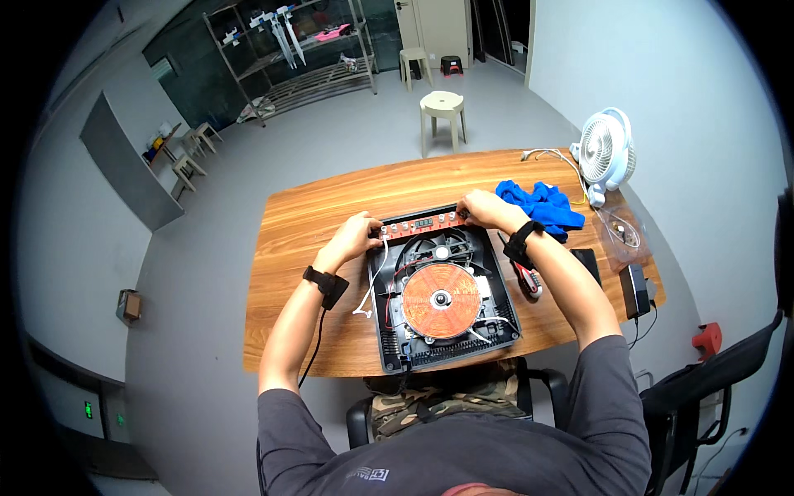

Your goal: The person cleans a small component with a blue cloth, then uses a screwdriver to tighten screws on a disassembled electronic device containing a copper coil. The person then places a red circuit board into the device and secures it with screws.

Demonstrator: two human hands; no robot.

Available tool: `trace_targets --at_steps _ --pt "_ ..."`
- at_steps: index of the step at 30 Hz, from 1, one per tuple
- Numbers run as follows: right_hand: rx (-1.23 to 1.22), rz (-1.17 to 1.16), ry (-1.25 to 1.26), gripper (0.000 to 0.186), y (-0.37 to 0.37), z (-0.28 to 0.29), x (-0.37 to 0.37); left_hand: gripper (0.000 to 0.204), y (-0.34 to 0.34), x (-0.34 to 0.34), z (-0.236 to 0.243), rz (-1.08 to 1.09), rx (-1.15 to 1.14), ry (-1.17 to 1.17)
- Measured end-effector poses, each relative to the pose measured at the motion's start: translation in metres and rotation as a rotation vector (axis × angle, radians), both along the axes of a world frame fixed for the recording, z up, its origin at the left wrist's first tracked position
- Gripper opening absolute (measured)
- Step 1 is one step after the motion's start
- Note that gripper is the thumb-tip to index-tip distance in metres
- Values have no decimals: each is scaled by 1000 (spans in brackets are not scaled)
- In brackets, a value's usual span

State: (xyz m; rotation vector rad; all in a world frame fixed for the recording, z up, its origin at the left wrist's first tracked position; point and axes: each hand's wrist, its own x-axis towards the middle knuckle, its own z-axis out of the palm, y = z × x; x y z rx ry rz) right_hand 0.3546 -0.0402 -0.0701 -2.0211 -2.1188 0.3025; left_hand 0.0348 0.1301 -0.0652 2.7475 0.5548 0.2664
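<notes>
An opened induction cooker (504,322) lies on a wooden table (289,240), its round copper coil (426,298) and black fan (418,248) exposed. My left hand (360,236) grips the left end of a red control board (405,227) along the cooker's far edge; a white cable (374,279) hangs beside it. My right hand (488,211) holds the board's other end, fingers bent round it. A red-and-black tool (530,283) lies beside the cooker on the right, partly behind my right forearm.
A blue cloth (538,207), white fan (604,149), plastic bag (620,240), dark flat object (585,264) and black adapter (635,289) occupy the table's right. A stool (442,103) and metal rack (289,66) stand beyond the table; a chair (686,388) is at lower right.
</notes>
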Motion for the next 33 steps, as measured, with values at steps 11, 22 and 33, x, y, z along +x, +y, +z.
trace_targets --at_steps 11,22,33 --pt "-32 -5 -12 23 1 6 -4 40 8 -2 -16 15 -94 -94" --pt "-13 4 -60 26 7 -3 -1 38 5 2 -3 13 -151 -15" --pt "-109 0 -30 28 14 5 -11 37 2 0 1 65 -184 47"
